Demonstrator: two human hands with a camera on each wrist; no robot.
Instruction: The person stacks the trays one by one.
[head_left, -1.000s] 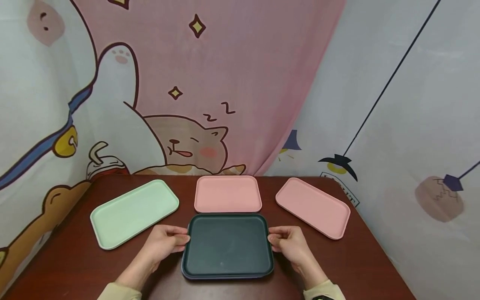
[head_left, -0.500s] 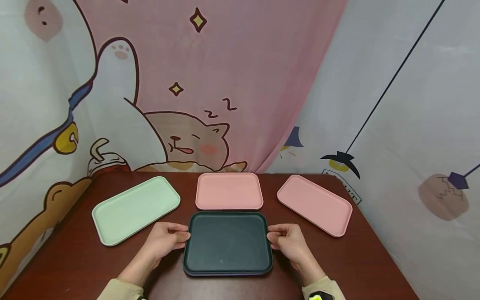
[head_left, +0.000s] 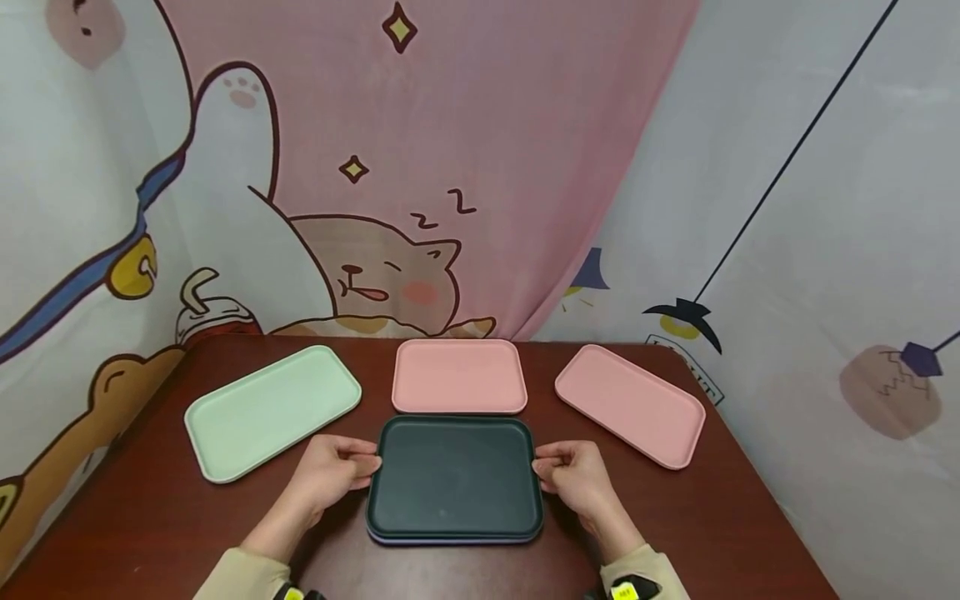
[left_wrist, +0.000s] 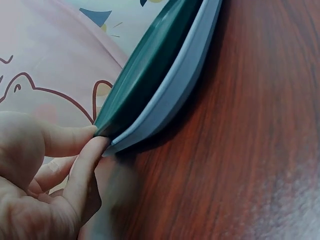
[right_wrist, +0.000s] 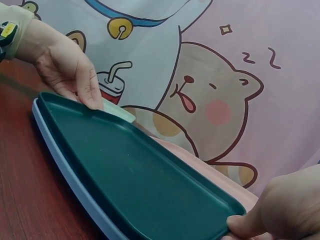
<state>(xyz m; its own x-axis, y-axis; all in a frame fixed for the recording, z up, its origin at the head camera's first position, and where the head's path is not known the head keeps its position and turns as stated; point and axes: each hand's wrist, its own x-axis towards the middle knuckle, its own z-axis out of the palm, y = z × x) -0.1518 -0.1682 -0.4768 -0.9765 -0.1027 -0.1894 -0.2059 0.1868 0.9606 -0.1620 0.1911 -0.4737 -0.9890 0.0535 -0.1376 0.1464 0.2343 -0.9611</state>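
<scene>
A dark green rectangular tray [head_left: 453, 479] sits in front of me at the middle of the table. Beneath it is a blue-grey tray [left_wrist: 167, 100], whose rim shows as a thin band along the front in the head view. My left hand [head_left: 333, 473] pinches the green tray's left edge between thumb and fingers. On the opposite edge, my right hand [head_left: 577, 479] pinches it the same way. A narrow gap parts the two trays in the left wrist view. The blue-grey tray's inside is hidden by the green one.
A pink tray [head_left: 460, 377] lies right behind the green one. Another pink tray [head_left: 630, 406] is angled at the back right, and a pale green tray [head_left: 273, 412] at the left. The brown table [head_left: 112, 533] ends at a cartoon-printed curtain [head_left: 525, 125].
The whole head view has shifted upward slightly as the camera tilts down. Both hands keep their hold on the green tray, and a little more of the blue-grey rim shows below its front edge.
</scene>
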